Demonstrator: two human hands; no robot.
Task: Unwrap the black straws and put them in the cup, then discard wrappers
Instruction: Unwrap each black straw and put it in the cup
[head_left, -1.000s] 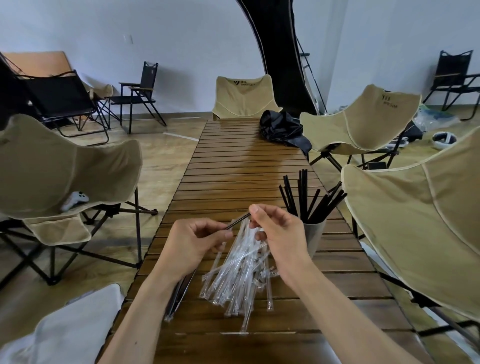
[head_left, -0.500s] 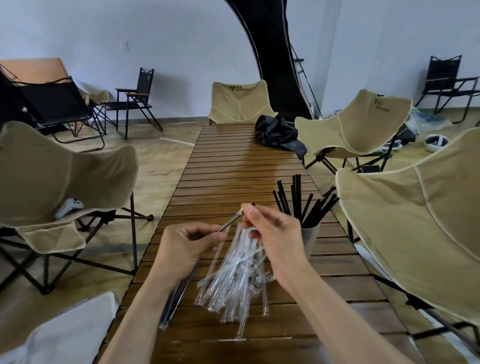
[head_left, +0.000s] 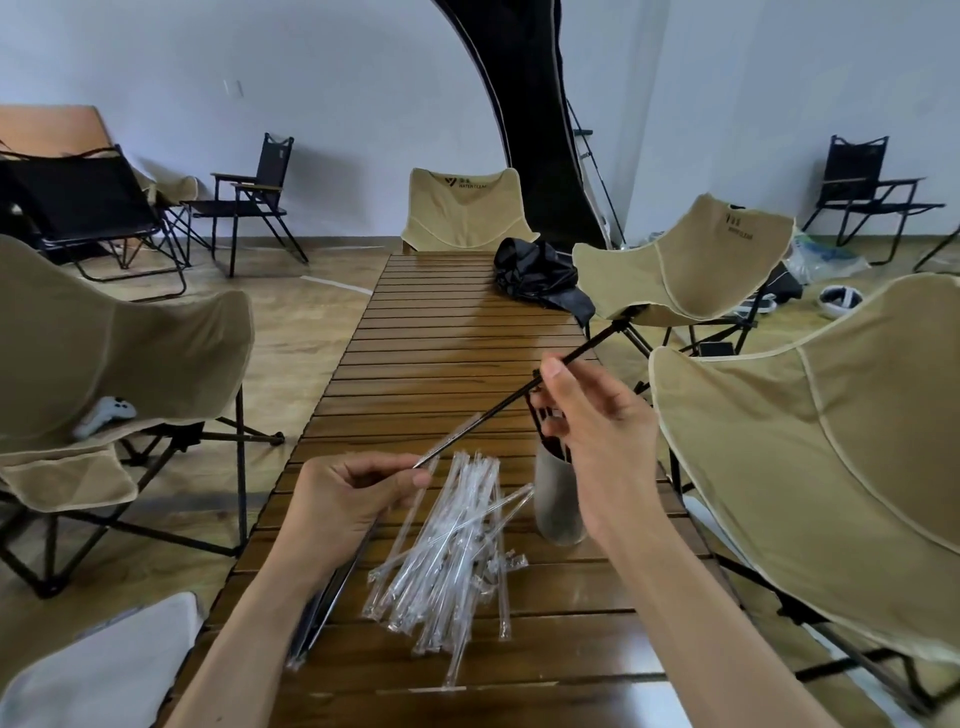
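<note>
Black straw: half out of its clear wrapper, slanting above the slatted wooden table, just left of the cup.
Right hand: pinching the bare straw, in front of the cup mouth.
Left hand: curled round the wrapper's lower end.
Empty wrappers: heaped left of the cup.
Wrapped straws: beneath the left wrist, left of the heap.

Slatted wooden table: empty wrappers pile, cup, wrapped straws, black bag.
</note>
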